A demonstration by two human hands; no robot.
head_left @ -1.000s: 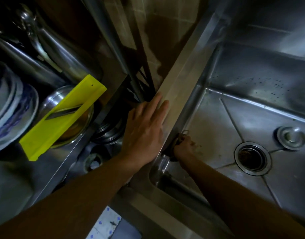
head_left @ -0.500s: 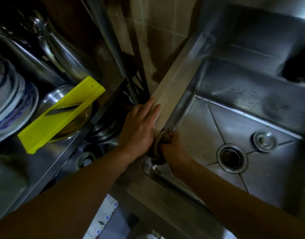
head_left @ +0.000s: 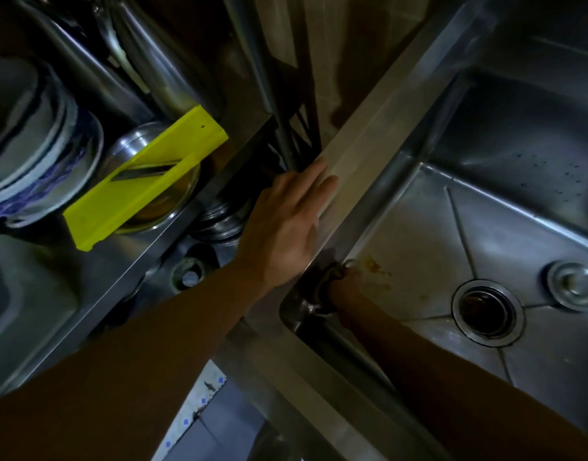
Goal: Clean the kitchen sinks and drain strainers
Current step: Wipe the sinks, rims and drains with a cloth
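Note:
A steel sink (head_left: 419,227) fills the right half of the head view. Its open drain hole (head_left: 487,311) lies low in the basin, and the round strainer plug (head_left: 575,287) sits loose on the floor to its right. My left hand (head_left: 286,221) rests flat with straight fingers on the sink's left rim (head_left: 365,141). My right hand (head_left: 342,287) is down in the near left corner, gripping a dark scrubbing pad (head_left: 322,281) against the wall. A brown smear (head_left: 374,266) marks the basin floor beside it.
A dish rack on the left holds a yellow slicer (head_left: 143,181) lying on a steel bowl (head_left: 153,151), stacked blue-and-white plates (head_left: 36,161) and steel pots. Tiled wall rises behind the rim. Tiled floor (head_left: 199,410) shows below.
My right hand with the pad has shifted along the left corner of the sink, from low on the wall up toward the rim and back down. The left hand stays on the rim.

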